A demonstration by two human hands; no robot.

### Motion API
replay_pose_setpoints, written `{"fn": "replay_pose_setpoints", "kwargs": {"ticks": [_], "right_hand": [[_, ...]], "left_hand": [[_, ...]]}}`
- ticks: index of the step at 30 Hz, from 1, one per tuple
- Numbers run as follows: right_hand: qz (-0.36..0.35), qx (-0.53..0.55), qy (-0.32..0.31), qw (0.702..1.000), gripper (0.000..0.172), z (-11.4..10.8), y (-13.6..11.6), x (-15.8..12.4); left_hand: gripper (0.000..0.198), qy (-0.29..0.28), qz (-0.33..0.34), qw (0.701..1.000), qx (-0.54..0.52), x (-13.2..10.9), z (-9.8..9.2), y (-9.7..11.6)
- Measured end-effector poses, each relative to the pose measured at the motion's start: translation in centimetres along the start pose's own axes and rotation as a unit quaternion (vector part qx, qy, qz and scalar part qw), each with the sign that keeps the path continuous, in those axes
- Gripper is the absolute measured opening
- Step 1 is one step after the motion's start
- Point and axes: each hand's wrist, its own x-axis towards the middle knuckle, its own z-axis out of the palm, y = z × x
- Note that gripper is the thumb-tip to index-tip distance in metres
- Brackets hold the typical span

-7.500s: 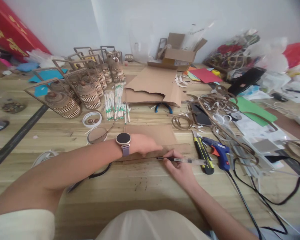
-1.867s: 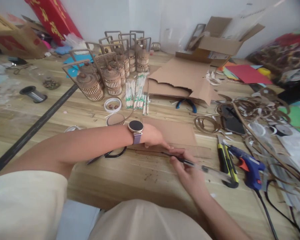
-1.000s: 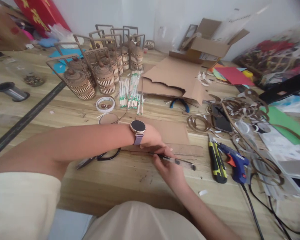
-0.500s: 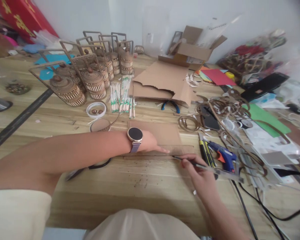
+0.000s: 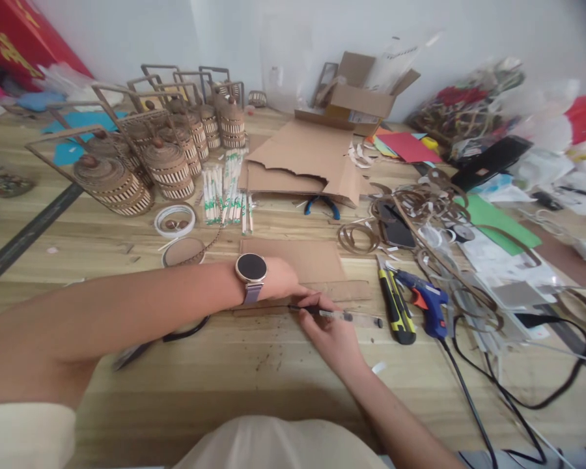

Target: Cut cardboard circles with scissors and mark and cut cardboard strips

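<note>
My right hand is closed around a pen with a dark tip and a clear barrel, its tip at the lower edge of a narrow cardboard strip. Pressed down on that strip is my left hand, with a watch on the wrist; its fingers are partly hidden behind the right hand, and a finger is stretched out. A larger flat cardboard piece lies just beyond the strip. Small dark crumbs are scattered on the wood near the strip.
A yellow-black cutter and a blue glue gun with a cable lie to the right. Behind are blue-handled pliers, torn cardboard and wrapped sticks. Woven lanterns stand back left; coiled brown strips lie right of centre.
My right hand has moved left along the strip with the pen and is now beside my left hand. The view has shifted slightly to the right.
</note>
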Motion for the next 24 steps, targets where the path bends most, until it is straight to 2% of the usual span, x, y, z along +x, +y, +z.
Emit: {"fn": "replay_pose_setpoints", "kwargs": {"ticks": [3,6,10,12,14,16,18,20,22,24], "right_hand": [[0.018,-0.019,0.011,1.000,0.014,-1.8,0.5,0.1],[0.058,-0.070,0.048,0.995,0.016,-6.3,1.5,0.1],[0.137,-0.250,0.147,0.947,0.024,-13.1,1.9,0.8],[0.105,-0.339,0.137,0.925,0.023,-14.4,1.3,1.9],[0.063,-0.446,0.078,0.889,0.020,-13.8,0.3,3.7],[0.026,-0.557,-0.032,0.830,0.023,-11.8,-0.4,5.8],[0.012,-0.568,-0.074,0.820,0.021,-9.5,-0.7,7.7],[0.001,-0.564,-0.103,0.819,0.021,-7.6,-0.5,9.0],[-0.002,-0.556,-0.120,0.822,0.025,-6.9,-0.1,9.4],[0.004,-0.550,-0.121,0.826,0.029,-7.4,0.3,9.1]], "left_hand": [[0.074,-0.013,0.001,1.000,0.007,0.1,0.0,0.0],[0.085,-0.023,-0.008,1.000,0.008,0.4,0.2,-0.1],[0.082,-0.011,-0.022,1.000,-0.005,1.0,0.8,-0.2],[0.080,-0.002,-0.028,1.000,-0.007,1.0,1.0,-0.1],[0.077,0.010,-0.033,0.999,-0.002,0.5,1.0,0.3],[0.075,0.020,-0.039,0.999,0.009,-0.3,1.1,0.7],[0.074,0.048,-0.039,0.998,0.031,-1.3,1.4,1.1],[0.071,0.104,-0.026,0.992,0.066,-2.3,2.1,1.3],[0.063,0.144,-0.023,0.985,0.092,-3.2,3.2,1.3],[0.057,0.167,-0.033,0.980,0.106,-3.7,4.4,1.1]]}}
